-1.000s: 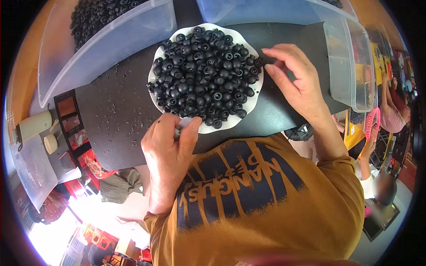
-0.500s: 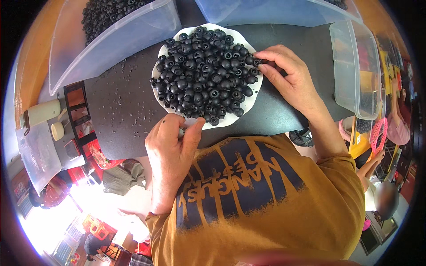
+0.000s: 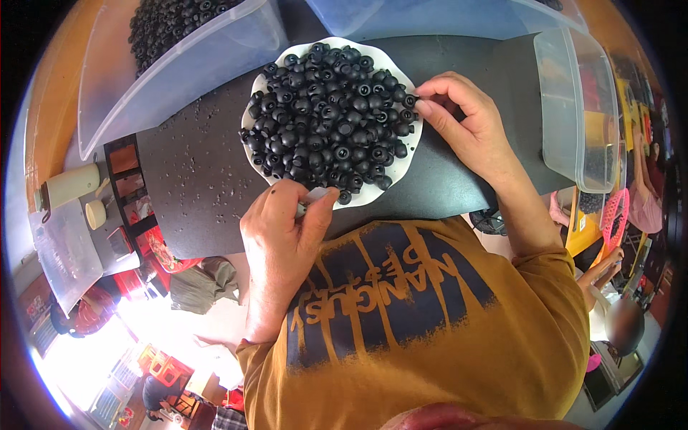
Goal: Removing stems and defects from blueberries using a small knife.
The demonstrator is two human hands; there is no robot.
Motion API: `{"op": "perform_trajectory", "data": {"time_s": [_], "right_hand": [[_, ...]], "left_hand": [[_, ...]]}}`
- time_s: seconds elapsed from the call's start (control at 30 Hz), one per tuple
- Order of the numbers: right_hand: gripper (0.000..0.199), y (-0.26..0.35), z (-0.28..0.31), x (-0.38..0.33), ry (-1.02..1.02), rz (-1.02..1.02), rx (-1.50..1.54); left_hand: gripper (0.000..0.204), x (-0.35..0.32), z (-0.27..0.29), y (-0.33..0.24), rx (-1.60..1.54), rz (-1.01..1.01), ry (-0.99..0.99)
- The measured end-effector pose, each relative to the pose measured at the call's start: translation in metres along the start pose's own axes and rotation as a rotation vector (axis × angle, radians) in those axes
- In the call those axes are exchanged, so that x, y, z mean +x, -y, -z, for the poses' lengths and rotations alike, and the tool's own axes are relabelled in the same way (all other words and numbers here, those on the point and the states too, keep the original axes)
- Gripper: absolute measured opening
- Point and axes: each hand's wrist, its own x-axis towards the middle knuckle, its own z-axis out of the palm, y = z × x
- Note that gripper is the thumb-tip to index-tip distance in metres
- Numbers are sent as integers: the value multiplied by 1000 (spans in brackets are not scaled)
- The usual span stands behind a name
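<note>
Remote feed here: I see the right hand has come in from beside the plate over the last second, thumb and forefinger now at a black part by the right rim; can't tell if it's truly gripped. Left hand still pinches a pale piece at the near rim. Heap sits on the plate; I judge this a pick-up, part not yet lifted clear

Harsh white glare far left; I squint. Orange openwork plastic stools nearby. Pale floor. Yellow flat-topped table, right side.
</note>
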Motion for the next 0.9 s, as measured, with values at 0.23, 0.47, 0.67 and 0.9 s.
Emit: {"op": "perform_trajectory", "data": {"time_s": [0.23,0.47,0.67,0.9], "right_hand": [[11,2,-5,4,-10,-71,-19],[10,5,-6,5,-1,-172,50],[11,-1,-9,4,-45,-122,16],[11,1,-13,3,-78,-105,7]], "left_hand": [[26,3,-5,-4,5,-56,26],[24,5,-6,-2,-15,-88,25],[25,3,-4,-1,9,-108,43],[25,-3,-4,-2,-33,-150,89]]}}
